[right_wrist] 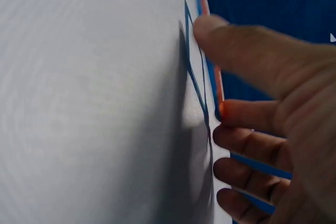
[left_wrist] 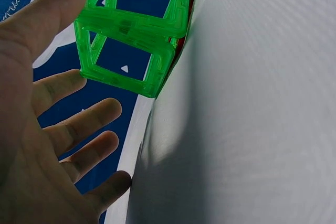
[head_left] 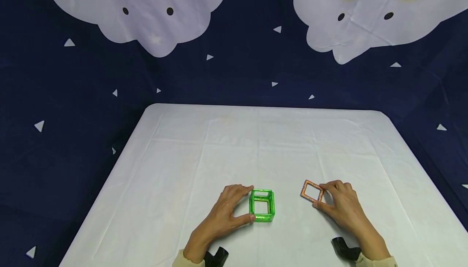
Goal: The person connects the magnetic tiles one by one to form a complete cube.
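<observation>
A cube of green see-through magnetic tiles (head_left: 272, 206) stands on the white tabletop, its square frames joined edge to edge. My left hand (head_left: 224, 215) holds it from the left, thumb and index finger at two corners of its near side. The other left fingers (left_wrist: 86, 119) are spread apart and touch nothing. Off to the right, my right hand (head_left: 345, 206) pinches a single orange magnetic tile (head_left: 303, 188), a square frame, between thumb and index finger. The right wrist view shows this tile (right_wrist: 219, 85) nearly edge-on, just above the cloth, with its shadow beside it.
A white cloth (head_left: 175, 157) with fold creases covers the table. Behind it and at its sides hangs a dark blue fabric (head_left: 241, 80) with clouds and small triangles. Black wrist mounts (head_left: 343, 250) sit at both wrists.
</observation>
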A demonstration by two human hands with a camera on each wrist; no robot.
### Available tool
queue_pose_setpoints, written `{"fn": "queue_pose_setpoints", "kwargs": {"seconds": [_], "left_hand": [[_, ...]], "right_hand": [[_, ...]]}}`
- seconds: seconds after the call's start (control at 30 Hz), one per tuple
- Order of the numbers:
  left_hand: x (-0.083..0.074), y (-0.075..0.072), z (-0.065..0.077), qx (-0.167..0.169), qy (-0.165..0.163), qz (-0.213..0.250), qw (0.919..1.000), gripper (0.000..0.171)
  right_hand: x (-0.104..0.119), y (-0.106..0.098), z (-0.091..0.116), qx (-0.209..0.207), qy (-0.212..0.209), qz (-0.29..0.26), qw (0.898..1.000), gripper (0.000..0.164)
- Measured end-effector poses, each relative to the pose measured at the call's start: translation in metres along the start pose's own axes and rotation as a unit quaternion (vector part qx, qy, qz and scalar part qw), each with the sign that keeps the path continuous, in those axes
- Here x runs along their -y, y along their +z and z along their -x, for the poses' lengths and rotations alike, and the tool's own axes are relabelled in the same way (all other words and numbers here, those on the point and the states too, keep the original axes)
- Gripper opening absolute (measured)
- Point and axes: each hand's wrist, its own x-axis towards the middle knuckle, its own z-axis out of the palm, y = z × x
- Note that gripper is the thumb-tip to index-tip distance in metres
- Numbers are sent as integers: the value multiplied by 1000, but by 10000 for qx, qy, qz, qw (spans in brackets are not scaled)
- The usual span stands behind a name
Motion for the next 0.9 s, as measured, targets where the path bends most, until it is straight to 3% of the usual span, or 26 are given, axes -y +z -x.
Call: {"fn": "queue_pose_setpoints", "kwargs": {"seconds": [0.33, 0.9], "left_hand": [[0, 0, 1, 2, -5, 16, 10000, 69], [0, 1, 0, -49, 101, -37, 9999, 69]], "right_hand": [[16, -10, -4, -414, -441, -413, 9973, 56], [63, -17, -18, -388, -1073, -821, 9901, 58]]}}
